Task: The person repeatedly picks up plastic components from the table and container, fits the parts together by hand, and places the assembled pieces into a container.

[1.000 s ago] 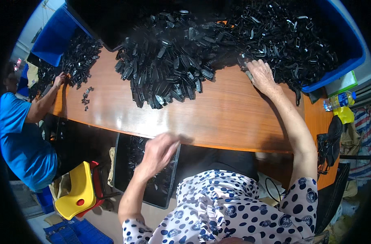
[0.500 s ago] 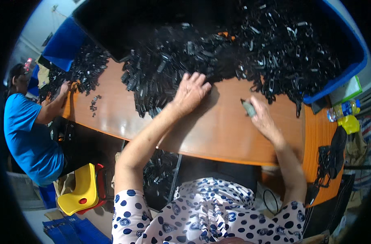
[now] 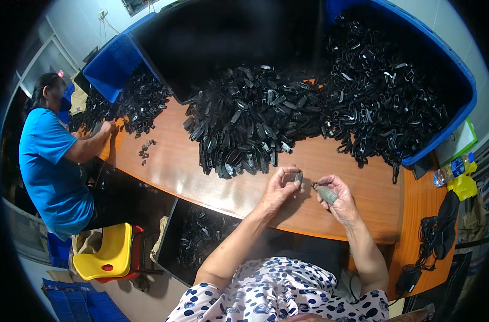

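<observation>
Over the front part of the wooden table, my left hand (image 3: 281,189) pinches a small dark plastic piece (image 3: 298,176) upright between thumb and fingers. Just to its right, my right hand (image 3: 341,201) is closed around a grey-green, rounded handle-like tool (image 3: 327,194). A small dark bit (image 3: 315,185) shows at the tool's left end; whether it is the tool's tip or a separate part, I cannot tell. The two hands are close but apart. Beyond them lies a large heap of black plastic pieces (image 3: 255,118).
A blue bin (image 3: 466,115) spills more black parts at the right. The wooden table (image 3: 217,185) has a few loose bits (image 3: 146,150) at left. A person in blue (image 3: 54,161) works there. A bottle (image 3: 453,169) and black cables (image 3: 429,231) lie right; a yellow chair (image 3: 108,257) stands left.
My left hand has come back from the heap toward me and now holds a small dark piece. My right hand has moved nearer to it, with the tool still held. The view has shifted.
</observation>
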`<action>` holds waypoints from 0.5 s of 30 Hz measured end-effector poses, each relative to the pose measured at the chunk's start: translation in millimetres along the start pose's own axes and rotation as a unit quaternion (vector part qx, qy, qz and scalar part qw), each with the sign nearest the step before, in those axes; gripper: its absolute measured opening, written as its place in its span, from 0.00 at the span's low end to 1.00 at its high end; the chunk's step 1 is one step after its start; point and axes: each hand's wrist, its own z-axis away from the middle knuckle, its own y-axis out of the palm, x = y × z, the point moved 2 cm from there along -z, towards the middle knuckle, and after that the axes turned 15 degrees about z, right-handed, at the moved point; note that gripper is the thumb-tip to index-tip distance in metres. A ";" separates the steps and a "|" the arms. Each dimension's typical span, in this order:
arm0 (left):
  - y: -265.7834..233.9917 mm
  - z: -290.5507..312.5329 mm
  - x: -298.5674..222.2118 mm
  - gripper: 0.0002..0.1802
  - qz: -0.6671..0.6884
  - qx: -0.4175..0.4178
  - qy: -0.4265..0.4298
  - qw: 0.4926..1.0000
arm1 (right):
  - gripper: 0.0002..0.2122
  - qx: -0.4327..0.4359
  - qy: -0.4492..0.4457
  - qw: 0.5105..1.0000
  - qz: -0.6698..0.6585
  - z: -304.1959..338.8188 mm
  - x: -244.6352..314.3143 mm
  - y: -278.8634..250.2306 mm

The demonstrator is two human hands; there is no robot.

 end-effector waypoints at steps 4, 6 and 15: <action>1.7 20.9 -6.6 0.21 0.090 0.038 0.011 0.995 | 0.10 -0.021 0.036 0.998 -0.054 6.6 0.3 10.9; -0.2 28.4 -9.3 0.18 0.085 0.043 0.030 0.995 | 0.10 0.020 0.007 0.998 -0.052 9.3 3.7 14.8; 2.6 47.9 0.0 0.18 0.026 0.064 0.012 0.998 | 0.07 0.097 0.000 0.994 -0.058 25.8 11.0 21.8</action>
